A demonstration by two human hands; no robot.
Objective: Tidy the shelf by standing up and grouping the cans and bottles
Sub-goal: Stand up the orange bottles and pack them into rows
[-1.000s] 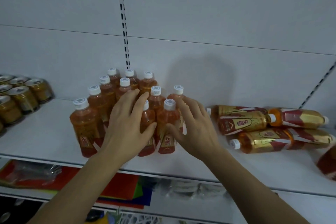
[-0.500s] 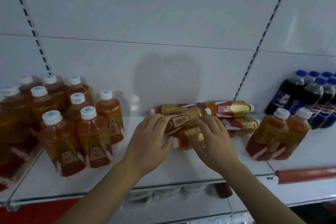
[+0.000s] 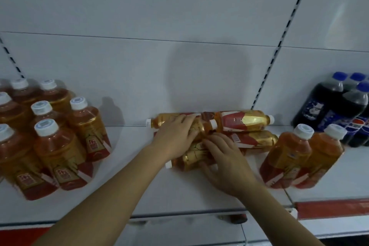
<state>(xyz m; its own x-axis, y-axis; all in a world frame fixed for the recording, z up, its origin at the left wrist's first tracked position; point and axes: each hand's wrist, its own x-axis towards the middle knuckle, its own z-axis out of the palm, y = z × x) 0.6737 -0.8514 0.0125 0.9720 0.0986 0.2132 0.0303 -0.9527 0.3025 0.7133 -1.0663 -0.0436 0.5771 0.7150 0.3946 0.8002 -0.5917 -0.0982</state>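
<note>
- Where both forearms meet at frame centre, the left hand (image 3: 175,140) lies palm-down over the pile of fallen tea bottles (image 3: 215,136), fingers spread flat and reaching right across a middle bottle's neck; pressing on it, not wrapped round.
- Right hand (image 3: 223,164) just below and right of it, fingers curved over the nearest fallen bottle (image 3: 189,159), thumb along the near side; looks like a grip.
- Pile lies centre frame on the white shelf (image 3: 139,185), against the back panel; two bottles point caps right, two or more point caps left.
- Right of pile: two upright tea bottles (image 3: 303,156), touching each other.
- Far right, upper-middle: dark cola bottles (image 3: 339,110) with blue caps, upright, behind that pair.
- Left edge: cluster of standing tea bottles (image 3: 52,136), white caps, packed close, well apart from the pile.
- Lower corners: red strips along the shelf edge (image 3: 331,208).
</note>
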